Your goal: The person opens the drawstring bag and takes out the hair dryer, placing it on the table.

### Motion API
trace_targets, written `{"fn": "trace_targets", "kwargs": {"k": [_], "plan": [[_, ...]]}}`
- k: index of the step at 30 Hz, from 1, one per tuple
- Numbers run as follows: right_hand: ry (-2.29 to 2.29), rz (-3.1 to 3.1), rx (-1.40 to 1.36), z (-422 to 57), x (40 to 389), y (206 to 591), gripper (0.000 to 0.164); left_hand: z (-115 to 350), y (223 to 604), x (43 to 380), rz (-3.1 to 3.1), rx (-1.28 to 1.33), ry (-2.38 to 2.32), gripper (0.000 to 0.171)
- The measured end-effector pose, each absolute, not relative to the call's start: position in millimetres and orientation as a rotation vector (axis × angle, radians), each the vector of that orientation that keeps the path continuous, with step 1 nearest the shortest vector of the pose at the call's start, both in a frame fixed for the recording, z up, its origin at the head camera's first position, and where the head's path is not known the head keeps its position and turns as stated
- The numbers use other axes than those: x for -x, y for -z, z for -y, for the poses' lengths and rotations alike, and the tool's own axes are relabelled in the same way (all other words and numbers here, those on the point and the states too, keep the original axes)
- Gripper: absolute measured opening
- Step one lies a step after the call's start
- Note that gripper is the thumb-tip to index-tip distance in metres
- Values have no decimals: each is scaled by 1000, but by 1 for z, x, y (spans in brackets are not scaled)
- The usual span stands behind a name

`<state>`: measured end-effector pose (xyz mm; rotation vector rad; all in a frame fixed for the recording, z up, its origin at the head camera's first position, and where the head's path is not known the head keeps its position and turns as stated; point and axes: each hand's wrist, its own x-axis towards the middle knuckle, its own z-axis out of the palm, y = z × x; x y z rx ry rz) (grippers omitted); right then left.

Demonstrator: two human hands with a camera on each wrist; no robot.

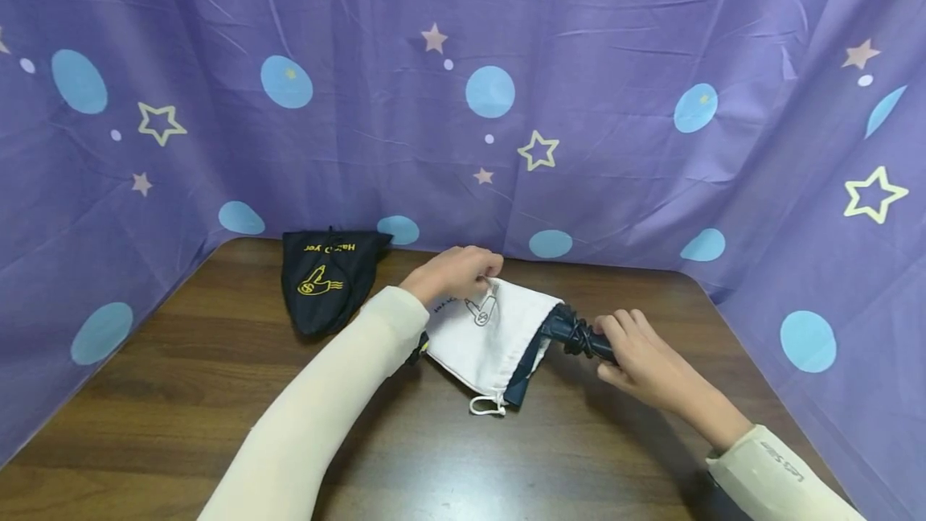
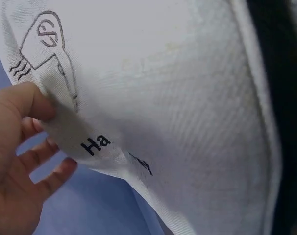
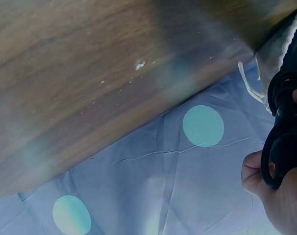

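Note:
A white drawstring bag with a printed hair dryer picture is held over the middle of the table. My left hand pinches its edge, thumb on the printed face and fingers behind, as the left wrist view shows. A dark blue hair dryer sits partly inside the bag, its body mostly hidden by the cloth. Its handle sticks out to the right with a black cord wound round it. My right hand grips the handle's end. A white drawstring loop hangs from the bag's lower corner.
A black drawstring bag with yellow print lies at the back left of the wooden table. Behind and at both sides hangs a purple curtain with stars and dots, close along the table's far edge.

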<state>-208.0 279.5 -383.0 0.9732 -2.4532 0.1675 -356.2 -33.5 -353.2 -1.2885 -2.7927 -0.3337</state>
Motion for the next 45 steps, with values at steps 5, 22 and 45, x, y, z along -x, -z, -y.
{"fn": "trace_targets", "kwargs": {"k": [5,22,45], "plan": [[-172,2421,-993,-278,210,383,39,29,357,354,2691,1482,413,19],[-156,2445,-950,-285,208,384,41,33,364,348,2531,1441,275,15],[-162,2445,-858,-306,207,385,43,61,376,363,2761,1239,347,15]]}}
